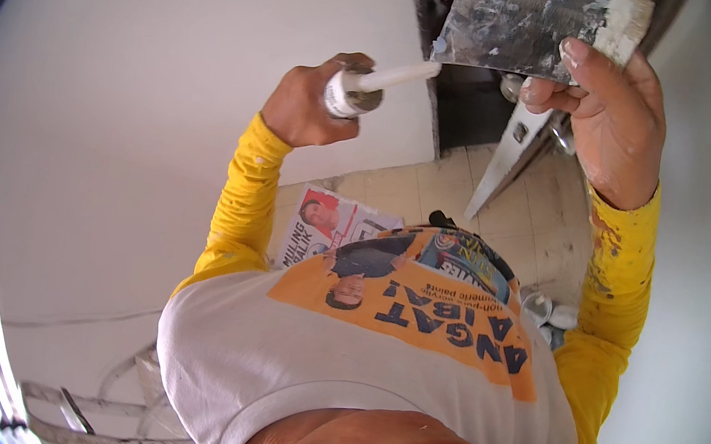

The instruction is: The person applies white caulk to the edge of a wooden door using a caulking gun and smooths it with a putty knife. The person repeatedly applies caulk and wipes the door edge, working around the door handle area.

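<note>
My left hand [306, 104] is closed around a white sealant cartridge [339, 97] with a long pale nozzle. The nozzle points right, its tip close to the lower left corner of a flat, dark putty-smeared plate [519, 27]. That plate is in my right hand [612, 108], gripped by its right side, thumb on the near face and fingers underneath. Thick white putty [625, 28] coats the plate's right edge. Whether it is a wide scraper blade or a putty board, I cannot tell. Both my sleeves are yellow; the right one carries paint stains.
Below my right hand stands a white door edge [500, 165] with a latch plate and round knobs, beside a dark opening [470, 116]. On the tiled floor [443, 180] lie a printed poster [319, 221] and a small container [536, 307]. White walls [136, 100] flank me.
</note>
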### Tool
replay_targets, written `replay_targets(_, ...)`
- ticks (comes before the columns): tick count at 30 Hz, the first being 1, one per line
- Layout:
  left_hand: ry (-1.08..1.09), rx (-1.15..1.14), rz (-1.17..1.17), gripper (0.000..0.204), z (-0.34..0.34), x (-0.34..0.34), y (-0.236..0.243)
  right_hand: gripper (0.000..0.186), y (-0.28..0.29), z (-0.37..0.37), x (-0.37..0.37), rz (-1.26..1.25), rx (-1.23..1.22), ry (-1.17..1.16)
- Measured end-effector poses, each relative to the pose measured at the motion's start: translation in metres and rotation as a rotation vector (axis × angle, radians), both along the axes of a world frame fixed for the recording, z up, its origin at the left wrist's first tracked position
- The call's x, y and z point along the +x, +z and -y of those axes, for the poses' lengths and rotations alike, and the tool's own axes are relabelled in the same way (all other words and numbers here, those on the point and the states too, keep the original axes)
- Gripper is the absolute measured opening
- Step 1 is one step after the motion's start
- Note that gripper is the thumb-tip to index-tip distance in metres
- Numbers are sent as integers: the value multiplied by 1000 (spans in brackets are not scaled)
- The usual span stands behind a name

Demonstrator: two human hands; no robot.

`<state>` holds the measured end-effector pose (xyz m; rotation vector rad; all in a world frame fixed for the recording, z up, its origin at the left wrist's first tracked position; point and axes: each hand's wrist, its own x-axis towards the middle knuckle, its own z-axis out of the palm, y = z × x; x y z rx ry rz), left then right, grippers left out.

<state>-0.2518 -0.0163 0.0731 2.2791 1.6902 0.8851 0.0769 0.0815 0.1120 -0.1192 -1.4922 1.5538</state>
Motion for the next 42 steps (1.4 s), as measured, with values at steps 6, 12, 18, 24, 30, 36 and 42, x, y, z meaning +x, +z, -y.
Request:
replay_targets(6,107,-187,162,55,13,-17,-42,16,-60,47,72,90,101,-485)
replay_targets(12,175,-456,435,58,14,-20,-93,18,-143,48,73,199,-212,-962)
replay_targets(18,121,-495,458,58,6,-9,-103,28,-173,25,63,561,-89,-1062)
replay_targets(24,65,-489,464,60,0,-13,-109,31,-186,5,59,631,38,-1141)
replay_targets(30,84,-500,467,61,1,-11,-110,31,-193,-3,55,594,57,-1133)
replay_targets(36,104,-510,497,60,5,-7,-108,33,-200,-11,53,594,112,-1165)
replay_targets(42,115,-488,466,60,6,-10,-112,32,-203,-9,45,585,161,-1195)
